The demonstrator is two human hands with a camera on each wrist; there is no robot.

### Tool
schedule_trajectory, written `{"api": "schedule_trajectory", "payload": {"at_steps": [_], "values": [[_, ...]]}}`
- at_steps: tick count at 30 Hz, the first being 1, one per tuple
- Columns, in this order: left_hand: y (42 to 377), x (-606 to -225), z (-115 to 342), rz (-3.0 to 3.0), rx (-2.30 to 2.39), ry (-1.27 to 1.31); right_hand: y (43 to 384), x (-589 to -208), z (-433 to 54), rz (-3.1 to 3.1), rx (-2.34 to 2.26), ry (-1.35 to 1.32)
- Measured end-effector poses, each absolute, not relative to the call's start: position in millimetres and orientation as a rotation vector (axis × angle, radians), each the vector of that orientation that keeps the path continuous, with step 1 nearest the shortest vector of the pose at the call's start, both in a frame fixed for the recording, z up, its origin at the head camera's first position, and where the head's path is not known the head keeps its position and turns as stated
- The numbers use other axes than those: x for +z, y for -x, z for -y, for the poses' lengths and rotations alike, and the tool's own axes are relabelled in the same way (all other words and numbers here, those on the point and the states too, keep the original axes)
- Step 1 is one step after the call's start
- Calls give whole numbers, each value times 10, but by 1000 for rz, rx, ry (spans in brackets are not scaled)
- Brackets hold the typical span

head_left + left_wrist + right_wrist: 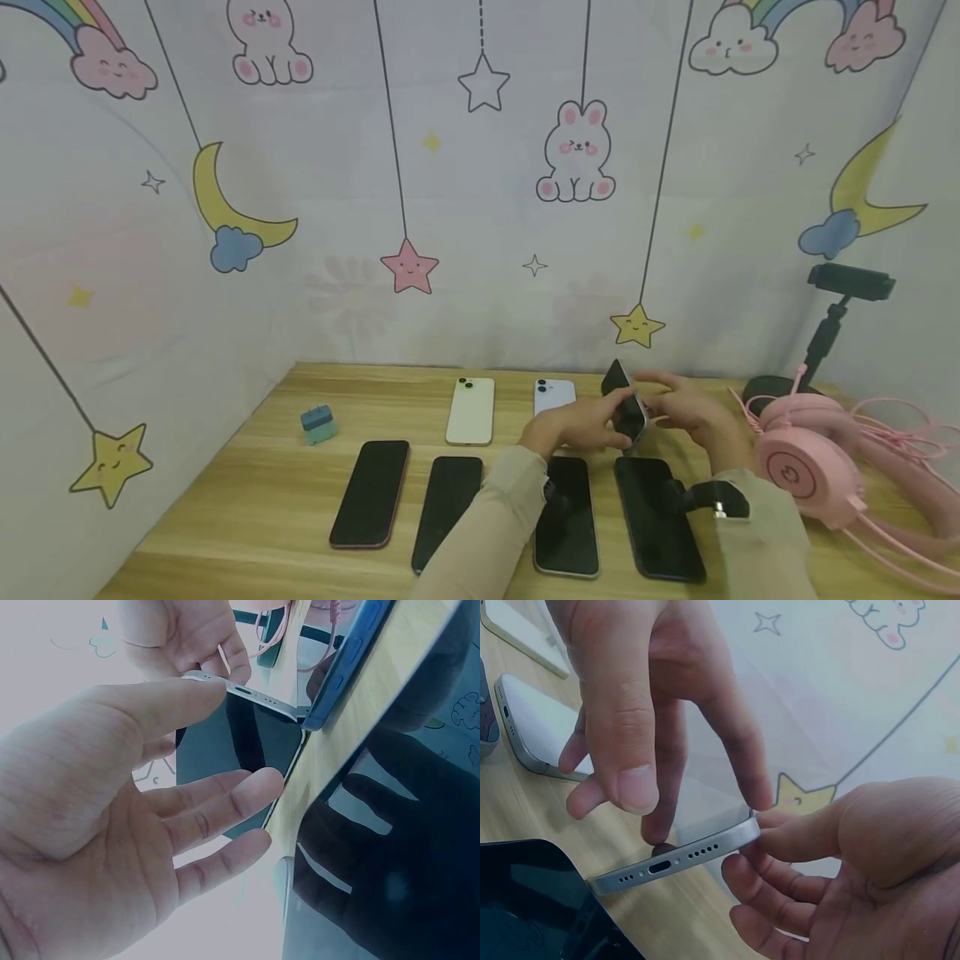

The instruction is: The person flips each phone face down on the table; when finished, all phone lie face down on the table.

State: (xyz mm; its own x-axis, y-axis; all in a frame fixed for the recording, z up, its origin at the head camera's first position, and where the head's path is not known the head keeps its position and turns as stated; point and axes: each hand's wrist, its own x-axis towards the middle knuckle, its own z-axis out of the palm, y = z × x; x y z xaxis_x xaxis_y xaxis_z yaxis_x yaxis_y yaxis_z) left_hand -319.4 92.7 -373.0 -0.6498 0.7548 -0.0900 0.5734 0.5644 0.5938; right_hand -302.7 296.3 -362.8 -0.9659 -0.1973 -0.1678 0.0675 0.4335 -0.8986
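A phone with a silver edge stands tilted on its side above the table between my two hands. In the right wrist view, my right hand pinches one corner of its bottom edge, where the charging port shows. My left hand reaches over from the other side; its fingers lie mostly straight and spread along the dark screen. A pale lilac phone lies face down behind my left hand. Under my wrists lie dark phones, one by the left sleeve and another by the right.
More phones lie to the left: a cream one face down, a red-edged one and a black one face up. A small blue plug sits far left. Pink headphones and a black stand occupy the right.
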Motion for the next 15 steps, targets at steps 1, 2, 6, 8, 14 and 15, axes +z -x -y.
{"api": "schedule_trajectory", "payload": {"at_steps": [1,2,6,8,14,15], "values": [[3198,-3727,-923,-2471,753,-1095,3026,-3627,-2958,-2434,-1548,118],[3201,-3723,-917,-2473,749,-1104,3026,-3628,-2953,-2429,-1548,121],[3215,-3720,-898,-2473,747,-1131,3030,-3635,-2929,-2416,-1540,142],[3221,-3712,-893,-2475,756,-1147,3036,-3636,-2921,-2421,-1532,155],[3231,-3693,-884,-2471,788,-1139,3047,-3649,-2908,-2417,-1531,164],[3232,-3693,-882,-2468,790,-1134,3044,-3653,-2904,-2411,-1529,165]]}}
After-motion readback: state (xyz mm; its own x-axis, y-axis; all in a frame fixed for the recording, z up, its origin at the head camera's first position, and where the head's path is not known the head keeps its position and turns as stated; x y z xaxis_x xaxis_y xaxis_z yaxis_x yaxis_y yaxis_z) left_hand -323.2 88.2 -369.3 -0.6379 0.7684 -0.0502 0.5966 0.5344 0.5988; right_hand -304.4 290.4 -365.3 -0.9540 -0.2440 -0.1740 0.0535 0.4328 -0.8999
